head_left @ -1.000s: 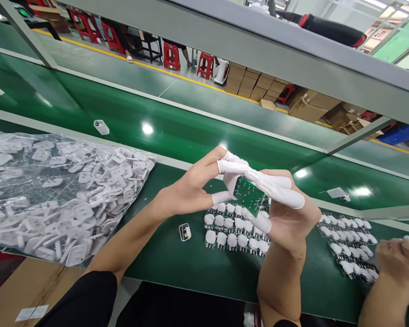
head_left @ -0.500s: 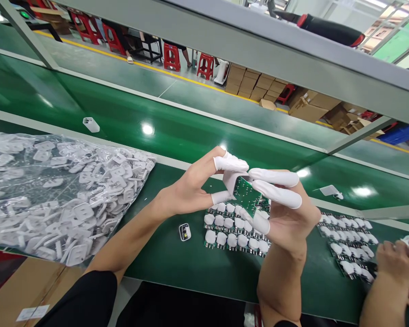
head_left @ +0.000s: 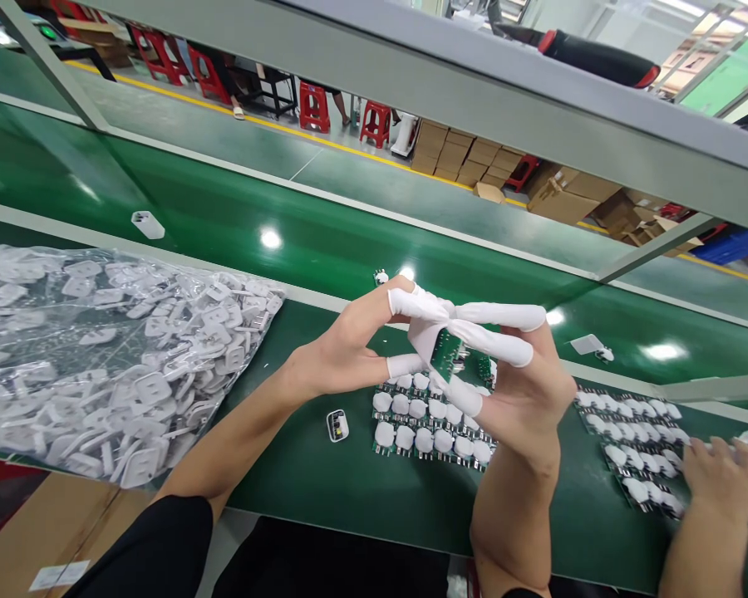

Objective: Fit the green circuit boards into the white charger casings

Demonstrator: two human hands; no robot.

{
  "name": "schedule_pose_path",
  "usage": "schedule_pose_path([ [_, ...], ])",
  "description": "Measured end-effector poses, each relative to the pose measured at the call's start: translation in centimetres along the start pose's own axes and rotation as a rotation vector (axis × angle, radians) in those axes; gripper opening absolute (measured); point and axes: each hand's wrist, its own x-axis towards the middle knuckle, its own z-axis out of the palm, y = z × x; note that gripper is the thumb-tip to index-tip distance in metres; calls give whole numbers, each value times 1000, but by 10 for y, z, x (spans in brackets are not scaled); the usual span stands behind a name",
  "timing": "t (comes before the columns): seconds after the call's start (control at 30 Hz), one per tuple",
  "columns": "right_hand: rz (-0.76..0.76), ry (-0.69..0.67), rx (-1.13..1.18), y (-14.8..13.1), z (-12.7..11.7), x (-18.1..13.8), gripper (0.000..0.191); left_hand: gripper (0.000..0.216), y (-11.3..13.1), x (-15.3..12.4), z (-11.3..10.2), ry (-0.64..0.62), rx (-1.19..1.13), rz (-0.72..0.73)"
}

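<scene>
My left hand (head_left: 349, 340), with white finger cots on thumb and fingers, grips a white plastic housing (head_left: 421, 334). A green circuit board (head_left: 444, 355) sits partly inside that housing, its soldered face toward me. My right hand (head_left: 517, 374), also in white finger cots, pinches the board between thumb and fingers at its outer end. Below both hands, rows of circuit boards topped with white pads (head_left: 424, 440) lie on the green table (head_left: 324, 490). Left of the rows rests a small white housing (head_left: 337, 425) with parts visible inside its open end.
A clear bag of white plastic pieces (head_left: 155, 365) covers the table's left side. Beyond the table edge runs a green conveyor belt (head_left: 224, 232) carrying a white housing (head_left: 148, 224). A co-worker's hand (head_left: 720, 482) is beside more board rows (head_left: 629, 407). A grey shelf beam (head_left: 411, 100) crosses above.
The circuit board has gone deeper into the white housing as my right hand moved left. Items on the conveyor belt shifted left, and a small board has come into view there.
</scene>
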Motion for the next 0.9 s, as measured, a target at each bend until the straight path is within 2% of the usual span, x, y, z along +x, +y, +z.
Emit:
schedule_pose_path([
  [0.1,1,43,-65,-9,4,6,76,65,-3,-3,2,9,-40,-15],
  [0.23,2,139,-101,-13,9,11,95,72,-11,-10,8,153,-86,-107],
  [0.3,-3,201,-105,-12,10,11,93,60,-15,-12,12,206,-167,-140],
  [0.37,-6,232,-93,-10,10,10,82,43,-18,-12,14,267,-293,-222],
  [0.43,-41,243,-54,-9,10,9,71,40,-19,-9,13,390,-462,-389],
  [0.53,-132,240,18,-10,10,8,65,44,-21,-1,6,646,-731,-674],
  [0.63,-167,215,38,-10,10,9,62,34,-29,9,-3,917,-865,-839],
  [0.73,-204,195,28,-9,9,10,62,25,-41,13,-13,1080,-906,-861],
  [0.9,-223,197,40,-8,6,10,62,14,-81,1,-33,1176,-882,-843],
])
